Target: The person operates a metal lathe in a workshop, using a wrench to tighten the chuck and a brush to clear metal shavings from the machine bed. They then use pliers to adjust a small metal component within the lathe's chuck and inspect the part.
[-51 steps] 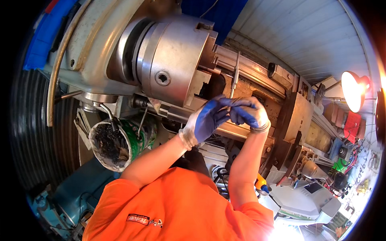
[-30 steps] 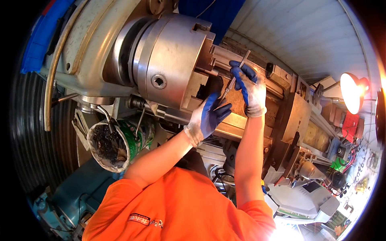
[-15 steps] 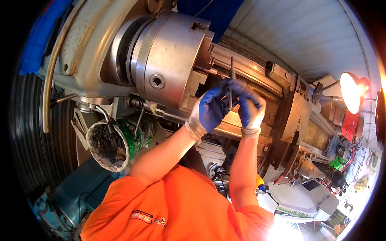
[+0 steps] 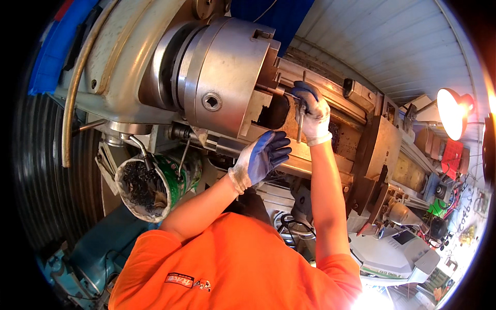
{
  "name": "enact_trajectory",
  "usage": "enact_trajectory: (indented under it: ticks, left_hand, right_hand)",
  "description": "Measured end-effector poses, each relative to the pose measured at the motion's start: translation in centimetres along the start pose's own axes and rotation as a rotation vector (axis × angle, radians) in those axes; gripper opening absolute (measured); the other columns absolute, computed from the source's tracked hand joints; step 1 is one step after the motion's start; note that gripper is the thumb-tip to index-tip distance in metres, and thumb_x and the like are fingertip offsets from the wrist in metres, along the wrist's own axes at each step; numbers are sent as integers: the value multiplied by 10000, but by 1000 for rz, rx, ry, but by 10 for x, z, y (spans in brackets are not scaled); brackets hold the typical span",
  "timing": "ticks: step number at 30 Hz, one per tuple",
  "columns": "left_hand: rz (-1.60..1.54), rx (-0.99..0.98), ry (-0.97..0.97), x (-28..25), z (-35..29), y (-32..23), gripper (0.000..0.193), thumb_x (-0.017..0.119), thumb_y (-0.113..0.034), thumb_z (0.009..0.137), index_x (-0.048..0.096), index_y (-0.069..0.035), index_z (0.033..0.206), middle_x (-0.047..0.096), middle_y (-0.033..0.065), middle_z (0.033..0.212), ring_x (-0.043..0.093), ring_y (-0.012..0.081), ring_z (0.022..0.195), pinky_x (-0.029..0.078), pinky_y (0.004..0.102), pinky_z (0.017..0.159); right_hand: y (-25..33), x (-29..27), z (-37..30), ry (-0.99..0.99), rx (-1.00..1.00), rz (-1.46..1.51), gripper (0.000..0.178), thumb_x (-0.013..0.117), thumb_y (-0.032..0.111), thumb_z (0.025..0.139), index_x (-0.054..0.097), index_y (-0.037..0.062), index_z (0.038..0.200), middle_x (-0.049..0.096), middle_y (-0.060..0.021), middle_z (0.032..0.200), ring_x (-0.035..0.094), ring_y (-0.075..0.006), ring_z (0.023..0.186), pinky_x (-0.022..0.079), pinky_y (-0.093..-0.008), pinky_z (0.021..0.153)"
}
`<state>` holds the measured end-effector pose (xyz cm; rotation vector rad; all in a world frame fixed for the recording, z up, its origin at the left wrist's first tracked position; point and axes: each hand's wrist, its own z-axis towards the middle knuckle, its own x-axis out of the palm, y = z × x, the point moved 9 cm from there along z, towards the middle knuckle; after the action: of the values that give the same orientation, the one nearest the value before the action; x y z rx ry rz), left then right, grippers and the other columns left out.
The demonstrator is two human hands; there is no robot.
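Note:
In my gloved right hand (image 4: 316, 112) is a thin steel bar-handled wrench (image 4: 300, 128), the fingers closed around its middle. One end of its bar shows above the hand and the other below. The wrench's centre is hidden by my fingers. It sits at the end of a slim metal rod (image 4: 273, 89) that sticks out from the large lathe chuck (image 4: 222, 72); whether they touch I cannot tell. My gloved left hand (image 4: 261, 159) hovers below the chuck jaws, fingers stretched out and holding nothing.
A bucket of dark metal chips (image 4: 142, 188) stands at lower left, under the headstock (image 4: 121, 57). Lathe bed rails (image 4: 343, 116) run right to the carriage (image 4: 380, 150). A lit lamp (image 4: 454, 116) is at far right, above a grey machine (image 4: 390, 256).
My hands were together around the wrench. The left has let go and dropped down and left, opening. The right has carried the wrench up beside the rod.

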<state>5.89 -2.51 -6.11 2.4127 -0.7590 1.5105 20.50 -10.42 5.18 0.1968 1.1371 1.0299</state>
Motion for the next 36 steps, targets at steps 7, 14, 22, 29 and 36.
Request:
enact_trajectory:
  ticks: [7, 14, 22, 29, 36]
  left_hand:
    - [39, 172, 50, 49, 5, -14, 379, 570, -286, 1000, 567, -39, 1287, 660, 116, 1180, 678, 281, 1012, 555, 397, 888]
    - [433, 142, -35, 72, 2, -16, 342, 642, -210, 964, 595, -25, 1248, 703, 111, 1007, 708, 199, 809, 591, 331, 727]
    - [206, 45, -125, 2, 19, 4, 429, 606, -314, 982, 538, -72, 1331, 595, 116, 1245, 612, 303, 1119, 525, 446, 952]
    - [112, 253, 96, 71, 26, -15, 378, 590, -216, 993, 529, -90, 1344, 615, 90, 1234, 629, 248, 1094, 534, 412, 921]
    - [389, 312, -63, 26, 59, -21, 262, 565, -129, 990, 595, -21, 1227, 688, 134, 1083, 693, 234, 907, 584, 353, 825]
  right_hand:
    - [-24, -3, -13, 4, 159, 473, 439, 534, -99, 837, 630, 37, 1243, 622, -139, 1302, 645, -259, 1118, 523, -340, 939]
    - [-52, 30, -32, 277, 854, 1126, 304, 594, 191, 971, 617, -5, 1202, 682, -98, 1077, 578, -102, 661, 443, -195, 542]
    - [-9, -4, -12, 86, 323, 337, 268, 612, -37, 860, 685, 63, 1097, 721, -87, 1082, 695, -163, 918, 550, -292, 824]
    - [-6, -18, -14, -63, 92, 544, 331, 531, -97, 876, 674, 28, 1146, 591, -170, 1344, 638, -260, 1144, 523, -345, 956]
    - [-39, 8, -16, 318, 342, 544, 401, 702, 101, 834, 641, 16, 1221, 672, -105, 1191, 661, -218, 1041, 501, -352, 976]
